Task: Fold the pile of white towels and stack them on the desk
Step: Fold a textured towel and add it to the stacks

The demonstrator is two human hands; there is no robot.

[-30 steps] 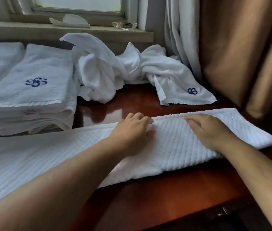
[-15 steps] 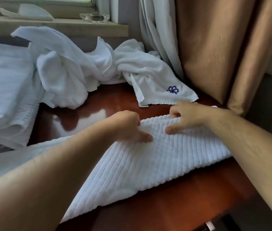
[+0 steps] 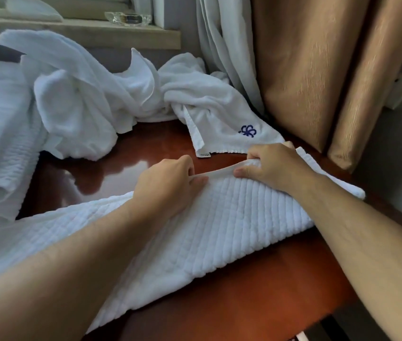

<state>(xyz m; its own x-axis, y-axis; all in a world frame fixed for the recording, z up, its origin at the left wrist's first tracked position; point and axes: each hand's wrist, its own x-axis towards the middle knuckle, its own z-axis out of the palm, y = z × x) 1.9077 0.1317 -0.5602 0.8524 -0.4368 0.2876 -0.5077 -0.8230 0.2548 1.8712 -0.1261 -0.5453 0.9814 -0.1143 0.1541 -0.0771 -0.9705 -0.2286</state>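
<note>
A long ribbed white towel (image 3: pixel 219 230) lies across the glossy red-brown desk (image 3: pixel 256 286), folded lengthwise into a band. My left hand (image 3: pixel 168 183) pinches its far hem near the middle. My right hand (image 3: pixel 273 163) grips the same hem a little to the right, fingers curled round the raised edge. A crumpled pile of unfolded white towels (image 3: pixel 91 99) sits behind, one with a blue flower logo (image 3: pixel 247 131). A stack of folded white towels (image 3: pixel 0 134) stands at the far left.
Beige curtains (image 3: pixel 318 70) and a white sheer curtain (image 3: pixel 224 45) hang close at the right behind the desk. A windowsill (image 3: pixel 79 30) with a glass dish (image 3: pixel 128 18) runs along the back. The desk's front edge drops off at the lower right.
Both hands have gone from lying on the ribbed towel to gripping its far hem and lifting it slightly. The view has swung right, pushing the folded stack toward the left edge.
</note>
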